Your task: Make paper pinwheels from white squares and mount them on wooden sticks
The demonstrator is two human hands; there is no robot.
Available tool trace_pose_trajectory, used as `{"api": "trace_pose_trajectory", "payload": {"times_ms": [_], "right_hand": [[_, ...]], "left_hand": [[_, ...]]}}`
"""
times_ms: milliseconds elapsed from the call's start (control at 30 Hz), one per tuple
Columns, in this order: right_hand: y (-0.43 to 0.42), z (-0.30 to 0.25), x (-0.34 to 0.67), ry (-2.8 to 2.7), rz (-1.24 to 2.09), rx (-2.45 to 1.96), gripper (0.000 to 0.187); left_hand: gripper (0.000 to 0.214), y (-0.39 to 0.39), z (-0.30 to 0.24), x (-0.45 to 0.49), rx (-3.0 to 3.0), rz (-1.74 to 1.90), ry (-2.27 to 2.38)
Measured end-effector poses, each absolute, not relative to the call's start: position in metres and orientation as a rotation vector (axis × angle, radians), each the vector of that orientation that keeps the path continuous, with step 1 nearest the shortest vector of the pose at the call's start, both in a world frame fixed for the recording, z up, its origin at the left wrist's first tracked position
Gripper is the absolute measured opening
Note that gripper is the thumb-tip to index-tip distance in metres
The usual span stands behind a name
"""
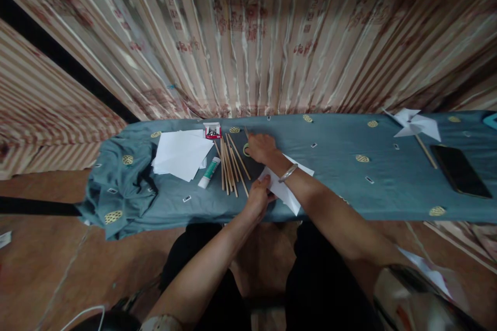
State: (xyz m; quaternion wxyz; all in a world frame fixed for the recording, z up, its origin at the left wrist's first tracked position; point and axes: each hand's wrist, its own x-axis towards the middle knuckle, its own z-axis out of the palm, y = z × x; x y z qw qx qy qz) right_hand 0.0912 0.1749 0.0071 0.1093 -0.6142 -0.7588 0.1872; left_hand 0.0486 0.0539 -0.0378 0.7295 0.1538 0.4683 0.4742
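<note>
My left hand [259, 197] pinches a white sheet of paper [287, 192] with cut or folded edges, near the front of the cloth-covered table. My right hand [262, 147] reaches across above that paper, fingers closed on what look like scissors [246, 150]; a yellow-green handle loop shows, and the rest is mostly hidden. Just left of both hands lies a fanned bunch of wooden sticks [230, 168]. Beside the sticks rests a green and white glue stick [209, 172].
A stack of white paper [181, 154] lies at the left, with a small red and white box [213, 131] of metal pins behind it. On the right are a white paper pinwheel [413, 125] on a stick and a black phone [461, 170]. A striped curtain [248, 36] hangs behind the table.
</note>
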Motion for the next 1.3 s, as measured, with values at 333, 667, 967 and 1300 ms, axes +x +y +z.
{"api": "trace_pose_trajectory", "payload": {"times_ms": [333,667,967,1300], "right_hand": [[0.182,0.028,0.121,-1.823,1.053,-1.529,0.022],[0.035,0.035,0.231,-0.721,1.781,-0.904,0.048],[0.012,-0.023,0.248,-0.583,1.6,-1.209,0.043],[0.05,-0.022,0.223,-0.685,1.365,-1.123,0.031]], "left_hand": [[0.014,0.054,-0.04,0.044,0.338,1.03,1.095],[0.019,0.068,-0.019,0.018,0.312,1.248,0.943],[0.016,0.081,-0.008,0.011,0.286,1.337,0.858],[0.02,0.075,-0.011,0.041,0.309,1.194,0.806]]}}
